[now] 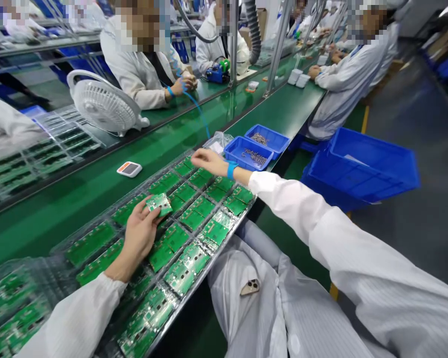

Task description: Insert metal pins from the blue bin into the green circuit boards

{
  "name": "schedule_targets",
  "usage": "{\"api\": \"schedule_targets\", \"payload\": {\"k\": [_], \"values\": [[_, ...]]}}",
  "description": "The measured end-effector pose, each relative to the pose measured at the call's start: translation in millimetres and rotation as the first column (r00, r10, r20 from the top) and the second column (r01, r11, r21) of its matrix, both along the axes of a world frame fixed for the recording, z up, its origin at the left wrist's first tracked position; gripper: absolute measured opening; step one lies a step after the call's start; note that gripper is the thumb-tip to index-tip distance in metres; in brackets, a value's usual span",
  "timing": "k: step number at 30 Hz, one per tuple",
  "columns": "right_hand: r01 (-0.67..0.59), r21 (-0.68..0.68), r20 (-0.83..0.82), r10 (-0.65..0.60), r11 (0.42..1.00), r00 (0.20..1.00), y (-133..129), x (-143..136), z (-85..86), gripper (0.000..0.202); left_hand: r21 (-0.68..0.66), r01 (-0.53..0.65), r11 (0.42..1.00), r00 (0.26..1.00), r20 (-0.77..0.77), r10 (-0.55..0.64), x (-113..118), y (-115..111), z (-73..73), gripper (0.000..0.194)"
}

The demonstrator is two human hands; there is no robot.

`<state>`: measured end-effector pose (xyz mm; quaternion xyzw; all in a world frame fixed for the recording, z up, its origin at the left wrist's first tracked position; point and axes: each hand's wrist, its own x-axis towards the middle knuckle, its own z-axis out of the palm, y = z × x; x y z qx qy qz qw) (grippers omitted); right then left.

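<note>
My left hand [142, 231] grips a small green circuit board [160, 203] by its edges, thumb on top, tilted above a clear plastic tray [179, 219]. Rows of green circuit boards [196, 213] lie in the tray's compartments. My right hand [209, 161], with a blue wrist strap [231, 169], hovers over the tray's far end. Its fingers are bent and pressed together; whatever they hold, if anything, is hidden. Just beyond that hand are two blue bins [233, 158] holding small metal parts [259, 159].
A white fan [104, 104] stands across the green bench, and a small white-and-orange device [129, 169] lies left of the tray. More boards [15, 298] are at lower left. Large blue crates [373, 164] stand on the floor at right. Co-workers in white sit along the line.
</note>
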<state>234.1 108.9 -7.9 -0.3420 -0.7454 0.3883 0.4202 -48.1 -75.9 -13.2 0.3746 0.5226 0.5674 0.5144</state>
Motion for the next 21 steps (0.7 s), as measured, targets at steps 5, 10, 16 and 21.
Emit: {"api": "schedule_targets", "payload": {"k": [5,10,16,21], "values": [[0.434,0.205,0.420,-0.480,0.877,0.770,16.4,136.2,20.0,0.023,-0.035,0.016,0.999,1.000,0.008,-0.016,-0.1,-0.7,4.6,0.043],[0.369,0.271,0.664,-0.450,0.889,0.597,-7.4,190.3,15.5,0.016,-0.050,0.035,0.998,0.999,-0.011,-0.036,1.9,-3.3,12.4,0.043],[0.293,0.292,0.741,-0.409,0.910,0.532,-0.9,183.6,4.9,0.017,-0.067,0.014,0.998,1.000,0.005,-0.014,4.9,-5.0,16.4,0.041],[0.272,0.274,0.779,-0.379,0.922,0.500,9.8,189.7,-5.0,0.015,-0.056,0.018,0.998,1.000,-0.002,-0.018,3.5,-4.1,13.0,0.045]]}}
